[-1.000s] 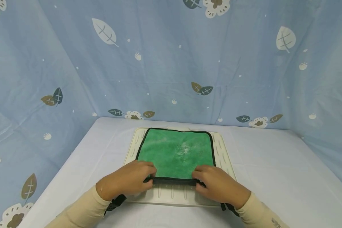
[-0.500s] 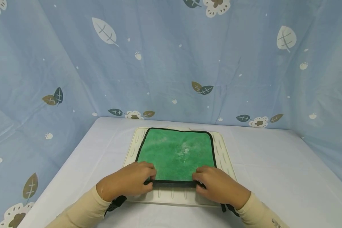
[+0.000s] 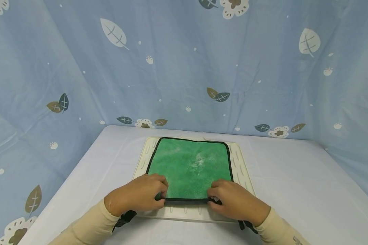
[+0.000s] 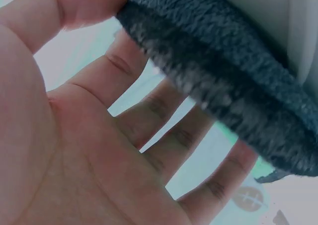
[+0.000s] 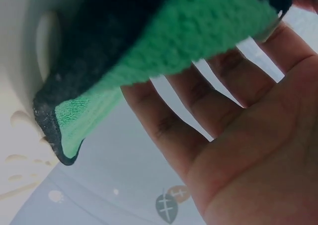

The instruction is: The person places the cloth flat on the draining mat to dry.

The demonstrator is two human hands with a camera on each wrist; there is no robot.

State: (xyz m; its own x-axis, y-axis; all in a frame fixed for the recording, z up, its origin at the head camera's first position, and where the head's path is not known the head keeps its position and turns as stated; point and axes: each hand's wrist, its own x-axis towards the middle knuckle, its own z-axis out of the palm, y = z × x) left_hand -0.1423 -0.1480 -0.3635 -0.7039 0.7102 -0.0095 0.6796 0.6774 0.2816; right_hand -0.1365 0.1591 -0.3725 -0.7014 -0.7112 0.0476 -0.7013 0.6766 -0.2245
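A green cleaning cloth [image 3: 188, 166] with black edging lies over a cream ridged board [image 3: 185, 211]. My left hand [image 3: 142, 192] pinches the cloth's near left part between thumb and fingers. On the near right, my right hand [image 3: 234, 199] holds the same border. In the left wrist view, the thick dark border of the cloth [image 4: 213, 86] runs from the thumb across the fingertips. Fuzzy green pile of the cloth [image 5: 184, 41] shows in the right wrist view, resting on the fingers, and one corner hangs beyond them. A whitish patch marks the cloth's middle.
The board sits on a white-covered table [image 3: 288, 177]. A blue curtain [image 3: 178, 68] printed with leaves and flowers rises behind the table and along its sides. Board margins show on the left, right and near side of the cloth.
The cloth's near border between my hands has shifted slightly down toward me, with more green showing above it. Both hands stay in almost the same place; the right fingertips have moved slightly.
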